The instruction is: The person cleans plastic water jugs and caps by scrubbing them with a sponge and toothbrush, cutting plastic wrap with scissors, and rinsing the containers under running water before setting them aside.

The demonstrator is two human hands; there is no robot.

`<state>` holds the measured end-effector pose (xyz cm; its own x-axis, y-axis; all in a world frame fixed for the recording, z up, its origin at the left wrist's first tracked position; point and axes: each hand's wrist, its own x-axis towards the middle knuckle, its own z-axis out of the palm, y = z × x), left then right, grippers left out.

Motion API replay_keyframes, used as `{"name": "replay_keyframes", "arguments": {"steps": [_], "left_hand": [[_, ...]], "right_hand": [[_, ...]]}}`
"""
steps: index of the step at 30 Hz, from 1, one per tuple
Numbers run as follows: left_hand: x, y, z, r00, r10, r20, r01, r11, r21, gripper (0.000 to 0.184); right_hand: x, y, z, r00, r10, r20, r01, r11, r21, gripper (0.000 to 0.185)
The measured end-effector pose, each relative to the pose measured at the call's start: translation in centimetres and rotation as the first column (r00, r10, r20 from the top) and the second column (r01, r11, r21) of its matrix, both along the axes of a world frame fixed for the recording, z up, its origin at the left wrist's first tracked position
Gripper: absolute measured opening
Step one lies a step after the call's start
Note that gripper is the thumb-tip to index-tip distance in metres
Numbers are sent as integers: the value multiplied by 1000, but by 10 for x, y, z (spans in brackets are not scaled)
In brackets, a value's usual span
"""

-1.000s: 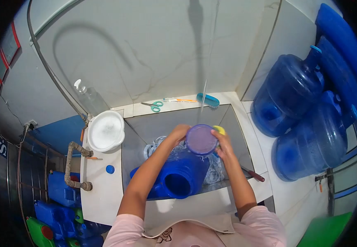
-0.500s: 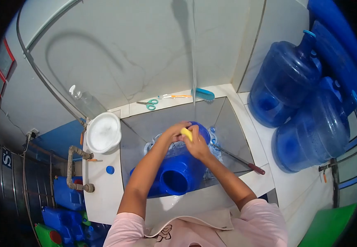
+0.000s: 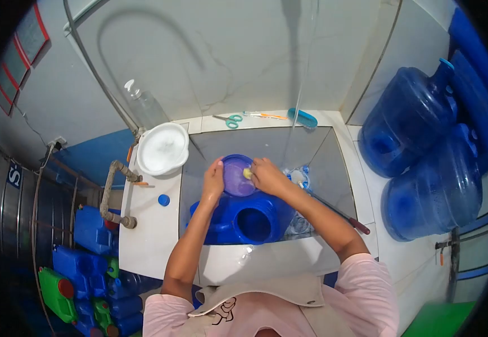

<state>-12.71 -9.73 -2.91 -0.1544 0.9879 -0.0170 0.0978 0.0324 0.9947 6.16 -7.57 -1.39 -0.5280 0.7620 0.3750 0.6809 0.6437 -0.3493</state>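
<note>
My left hand (image 3: 213,181) grips the left edge of a round blue lid (image 3: 234,182), whose purplish inner face is turned up toward me. In my right hand (image 3: 268,176) a small yellow sponge (image 3: 247,173) is pinched and pressed against the lid's right side. Just below the lid, a blue plastic container (image 3: 224,222) lies in the grey sink (image 3: 216,147) with its wide round mouth facing me. Some clear and blue plastic items (image 3: 300,178) lie to the right of my right hand, partly covered by my forearm.
A white basin of suds (image 3: 163,149), a blue cap (image 3: 163,200) and a pipe (image 3: 108,196) are at left. Scissors (image 3: 233,121), a toothbrush (image 3: 265,115) and a teal brush (image 3: 302,118) line the back ledge. A dark-red-handled rod (image 3: 358,226) and large blue bottles (image 3: 407,121) are at right.
The round lid has turned so its inner face shows, and my left hand has shifted to its left edge. The sponge now touches the inner face. The whole view has shifted slightly.
</note>
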Motion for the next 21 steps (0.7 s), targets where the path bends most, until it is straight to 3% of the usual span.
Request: {"name": "replay_keyframes", "arguments": {"steps": [1,2,5,6,7,9,10,12,13,15,16,18,19,21], "left_hand": [[-14,-7,-5,1000,11,3,-11,1000,-8,41],[-29,-17,-14,991,61,-122,-60,998,14,41],[-92,-53,-27,870,281,-406,-262,959,102,41],[-113,-67,-24,875,331,-353,-325,942,80,42],[-135,-79,-22,874,383,-299,-385,921,55,42],[-188,-90,-49,801,446,-399,-432,892,130,43],[-199,-97,-51,798,452,-398,-441,889,125,43],[-214,-101,-53,651,510,-562,-541,831,126,44],[-216,-102,-54,648,511,-564,-541,831,131,44],[-213,-102,-58,348,475,-808,-609,770,190,44],[-201,-101,-48,352,480,-804,-603,773,197,44],[-159,-104,-24,115,567,-815,-309,800,514,43],[-133,-100,-2,557,378,-740,-172,924,342,44],[-76,-85,13,591,86,-802,299,900,316,47]], "right_hand": [[2,-10,18,999,19,-42,-29,967,-254,19],[5,-21,30,996,25,-85,-64,867,-494,22],[15,-51,37,984,47,-172,-151,732,-664,30],[10,-63,39,970,232,-68,-228,782,-580,31],[3,-77,23,957,290,11,-276,920,-278,28],[-21,-72,2,928,371,13,-366,921,-134,19],[-31,-68,-5,925,380,14,-374,917,-139,19],[-47,-55,-8,797,601,51,-549,758,-352,16],[-46,-50,-3,798,601,48,-551,759,-347,16],[-35,-39,8,679,730,78,-642,642,-419,15],[-26,-30,7,651,758,42,-691,614,-382,15],[-9,-4,8,680,733,-25,-691,629,-358,16],[-2,8,9,698,709,-105,-695,633,-341,18],[6,37,12,727,685,-47,-646,659,-385,22]]}}
